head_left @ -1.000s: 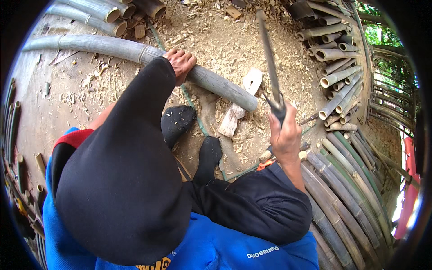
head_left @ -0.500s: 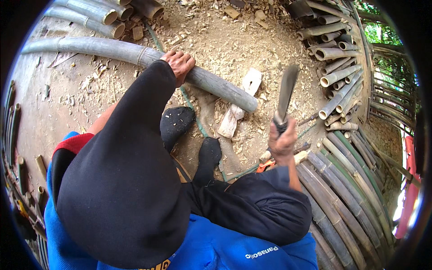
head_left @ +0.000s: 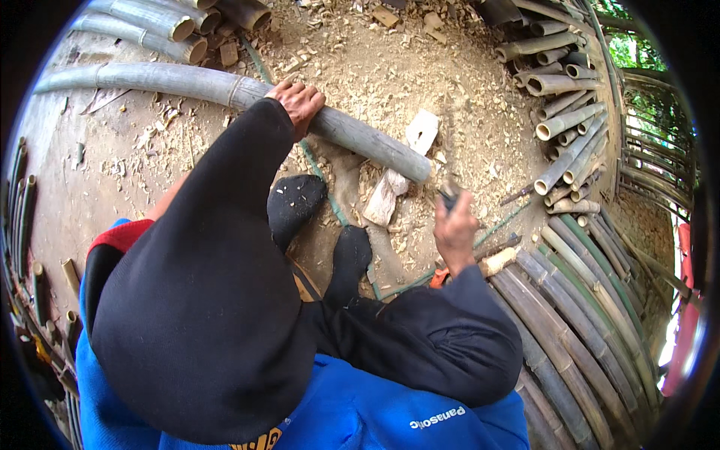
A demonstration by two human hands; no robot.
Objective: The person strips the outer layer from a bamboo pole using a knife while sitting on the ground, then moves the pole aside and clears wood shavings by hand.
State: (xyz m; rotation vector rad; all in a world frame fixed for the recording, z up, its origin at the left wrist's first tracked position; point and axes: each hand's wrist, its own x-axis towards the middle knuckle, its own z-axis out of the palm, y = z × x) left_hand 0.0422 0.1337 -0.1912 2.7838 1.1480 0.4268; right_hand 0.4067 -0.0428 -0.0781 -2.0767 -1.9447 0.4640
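A long grey-green bamboo pole [head_left: 367,145] slants from the far left toward the middle. My left hand [head_left: 298,103] is closed over the top of it, short of its right end. That end rests across a pale, chopped wooden block [head_left: 385,197] on the ground. To the right of the pole's end, my right hand [head_left: 455,234] grips the dark handle of a machete [head_left: 449,199]. Motion smears the blade, so its edge and exact angle cannot be made out. Two dark-covered feet [head_left: 297,206] are below the pole.
Wood chips [head_left: 480,97] litter the ground. Cut bamboo tubes [head_left: 556,127] are stacked at the far right, and more bamboo poles [head_left: 570,322] lie close by my right arm. Further bamboo lengths [head_left: 150,30] are at the far left. An orange-handled tool [head_left: 439,278] lies near my right wrist.
My right hand has moved slightly left with the machete. The blade, upright before, has swung out of that position and is now a blur. My left hand and the bamboo pole stay almost in place.
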